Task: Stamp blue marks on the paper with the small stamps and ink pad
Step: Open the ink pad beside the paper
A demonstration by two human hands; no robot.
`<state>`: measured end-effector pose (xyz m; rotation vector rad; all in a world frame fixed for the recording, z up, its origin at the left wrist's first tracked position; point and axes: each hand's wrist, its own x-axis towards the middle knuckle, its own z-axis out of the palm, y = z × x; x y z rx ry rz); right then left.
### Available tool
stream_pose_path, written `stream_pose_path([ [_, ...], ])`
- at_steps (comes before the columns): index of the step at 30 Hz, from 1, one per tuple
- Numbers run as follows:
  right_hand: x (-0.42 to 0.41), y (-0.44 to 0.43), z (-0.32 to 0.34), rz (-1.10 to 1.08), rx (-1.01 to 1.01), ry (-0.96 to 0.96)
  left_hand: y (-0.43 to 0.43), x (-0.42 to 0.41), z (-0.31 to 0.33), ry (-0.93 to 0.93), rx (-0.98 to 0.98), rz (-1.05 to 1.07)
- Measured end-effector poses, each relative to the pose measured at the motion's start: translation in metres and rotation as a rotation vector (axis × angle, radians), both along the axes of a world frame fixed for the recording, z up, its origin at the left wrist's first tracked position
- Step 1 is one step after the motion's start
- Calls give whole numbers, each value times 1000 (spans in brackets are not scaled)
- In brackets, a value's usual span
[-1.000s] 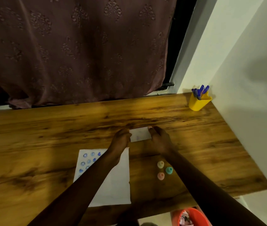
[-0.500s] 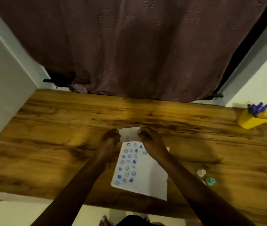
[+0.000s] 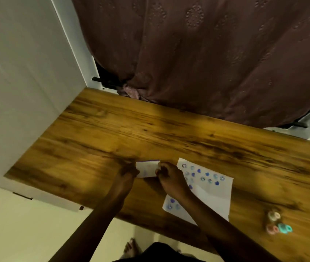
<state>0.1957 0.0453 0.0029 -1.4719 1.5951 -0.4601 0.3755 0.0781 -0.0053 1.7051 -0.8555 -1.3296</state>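
Both hands meet over a small white ink pad (image 3: 147,170) with a blue-edged far rim: the left hand (image 3: 126,172) pinches its left end and the right hand (image 3: 170,177) pinches its right end, each grip closed on the pad, which sits at or just above the counter (image 3: 112,129); whether it touches the wood is unclear. Just right of the right hand lies the paper (image 3: 212,195), its upper part and lower left corner covered with blue marks (image 3: 203,174), the right forearm crossing its left edge. Well to the right, near the front edge, three small stamps (image 3: 277,224) cluster together, one cream, one pink, one teal, all blurred. Half a second ago the pad sat right at the top edge of the paper; now it is to the paper's left, and the view has swung left, so the yellow pen cup has gone from sight and the stamps sit nearer the frame's right edge. The counter is dark-grained wood. A brown patterned curtain (image 3: 207,53) hangs behind it, a pale wall (image 3: 18,72) closes the left side, and a pale floor (image 3: 36,224) shows below, where a bare foot (image 3: 130,247) stands.
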Motion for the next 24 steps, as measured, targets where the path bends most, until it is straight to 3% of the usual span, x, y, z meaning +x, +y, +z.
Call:
stream_pose_path([
  [8,13,10,-15,-34,39,33,1,6,-17,-68,17,-91],
  [24,-10,5,-20,-33,-23,56,-14,20,-35,-889,-220,-663],
])
